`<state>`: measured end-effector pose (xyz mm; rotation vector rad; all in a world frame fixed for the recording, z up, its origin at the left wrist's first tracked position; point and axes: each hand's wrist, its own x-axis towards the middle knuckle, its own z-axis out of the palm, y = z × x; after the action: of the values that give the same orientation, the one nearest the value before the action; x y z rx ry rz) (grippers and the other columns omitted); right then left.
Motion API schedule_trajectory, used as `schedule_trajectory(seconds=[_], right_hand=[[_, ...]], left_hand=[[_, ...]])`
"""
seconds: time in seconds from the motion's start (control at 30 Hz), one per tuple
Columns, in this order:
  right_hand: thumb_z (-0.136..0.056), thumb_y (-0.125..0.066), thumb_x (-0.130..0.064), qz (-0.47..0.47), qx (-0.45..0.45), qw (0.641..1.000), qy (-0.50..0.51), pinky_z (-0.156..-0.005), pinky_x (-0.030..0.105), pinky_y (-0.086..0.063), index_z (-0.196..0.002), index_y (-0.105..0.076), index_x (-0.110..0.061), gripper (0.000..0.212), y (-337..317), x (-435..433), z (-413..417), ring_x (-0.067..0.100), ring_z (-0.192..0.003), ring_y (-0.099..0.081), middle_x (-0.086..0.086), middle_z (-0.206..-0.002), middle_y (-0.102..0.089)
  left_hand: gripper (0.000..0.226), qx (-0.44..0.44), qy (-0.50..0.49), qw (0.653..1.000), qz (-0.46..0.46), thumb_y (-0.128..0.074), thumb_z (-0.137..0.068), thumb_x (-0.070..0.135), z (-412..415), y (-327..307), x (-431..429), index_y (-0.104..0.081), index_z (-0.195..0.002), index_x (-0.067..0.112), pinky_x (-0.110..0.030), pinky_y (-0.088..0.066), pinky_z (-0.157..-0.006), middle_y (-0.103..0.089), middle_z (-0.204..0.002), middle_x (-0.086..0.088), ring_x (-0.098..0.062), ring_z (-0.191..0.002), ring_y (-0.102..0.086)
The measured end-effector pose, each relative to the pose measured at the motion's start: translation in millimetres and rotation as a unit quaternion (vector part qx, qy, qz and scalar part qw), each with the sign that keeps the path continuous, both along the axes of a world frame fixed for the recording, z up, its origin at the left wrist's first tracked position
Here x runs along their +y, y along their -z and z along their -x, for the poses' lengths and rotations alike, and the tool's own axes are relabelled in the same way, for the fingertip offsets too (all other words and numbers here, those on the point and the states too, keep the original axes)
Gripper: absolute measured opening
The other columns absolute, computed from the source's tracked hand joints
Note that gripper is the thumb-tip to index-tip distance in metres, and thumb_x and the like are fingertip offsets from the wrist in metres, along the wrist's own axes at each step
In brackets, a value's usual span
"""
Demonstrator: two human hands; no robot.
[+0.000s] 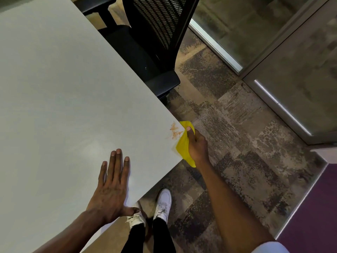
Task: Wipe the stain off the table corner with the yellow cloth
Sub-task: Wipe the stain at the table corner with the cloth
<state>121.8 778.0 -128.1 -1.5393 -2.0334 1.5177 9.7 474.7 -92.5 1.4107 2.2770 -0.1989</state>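
An orange-brown stain [175, 131] marks the corner of the pale grey table [69, 99]. Just right of it, my right hand [197, 145] is shut on the yellow cloth [183, 147], which drapes over the table's corner edge and touches the stain's lower right side. The cloth's top tip [185, 123] sticks out past the corner. My left hand [113, 185] lies flat on the table near its front edge, fingers spread, holding nothing.
A black mesh office chair [151, 39] stands pushed against the table's right edge, beyond the corner. Patterned carpet [237, 152] covers the floor to the right. Glass partitions with metal frames [255, 73] run along the far right. My white shoes [163, 203] show below the table edge.
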Motion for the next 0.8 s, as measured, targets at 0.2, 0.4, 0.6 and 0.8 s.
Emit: schedule_trajectory(seconds=[0.2, 0.4, 0.6, 0.8], right_hand=[[-0.106, -0.063, -0.037, 0.012, 0.019, 0.998, -0.061, -0.082, 0.0, -0.047, -0.127, -0.058, -0.046, 0.023, 5.2, -12.1, -43.6, -0.025, -0.1, -0.062, -0.037, -0.11, -0.067], [-0.109, -0.055, -0.043, 0.033, 0.016, 0.999, -0.028, -0.097, 0.04, -0.055, -0.14, -0.068, -0.017, 0.042, -2.9, 3.4, -6.9, 0.027, -0.116, -0.07, 0.009, -0.125, -0.076], [-0.114, -0.043, -0.036, -0.094, -0.036, 0.986, -0.131, -0.116, 0.047, -0.047, -0.162, -0.042, -0.017, 0.052, -2.4, -12.9, -22.4, 0.03, -0.148, -0.05, 0.008, -0.164, -0.051], [-0.114, -0.043, -0.036, -0.145, -0.111, 0.973, -0.142, -0.122, 0.058, -0.036, -0.166, -0.034, -0.012, 0.058, -0.8, -8.2, -28.8, 0.036, -0.157, -0.035, 0.012, -0.17, -0.042]], left_hand=[[0.167, -0.006, -0.009, 1.0, 0.004, -0.057, -0.051, 0.104, -1.3, -2.3, 0.7, -0.015, -0.167, -0.009, -0.074, -0.032, -0.125, 0.0, -0.178, -0.037, -0.056, -0.166, -0.004], [0.17, 0.002, -0.007, 1.0, 0.011, -0.061, -0.05, 0.106, -1.3, -5.3, 2.6, -0.018, -0.166, -0.011, -0.073, -0.034, -0.125, -0.003, -0.177, -0.039, -0.058, -0.165, -0.009], [0.17, -0.005, -0.006, 1.0, 0.012, -0.06, -0.05, 0.106, -1.3, -4.5, 1.5, -0.017, -0.166, -0.01, -0.074, -0.034, -0.125, -0.001, -0.177, -0.038, -0.057, -0.165, -0.007], [0.171, -0.013, -0.01, 1.0, 0.005, -0.062, -0.049, 0.105, 0.0, -1.2, -0.3, -0.015, -0.167, -0.009, -0.074, -0.03, -0.125, 0.0, -0.178, -0.036, -0.056, -0.166, -0.006]])
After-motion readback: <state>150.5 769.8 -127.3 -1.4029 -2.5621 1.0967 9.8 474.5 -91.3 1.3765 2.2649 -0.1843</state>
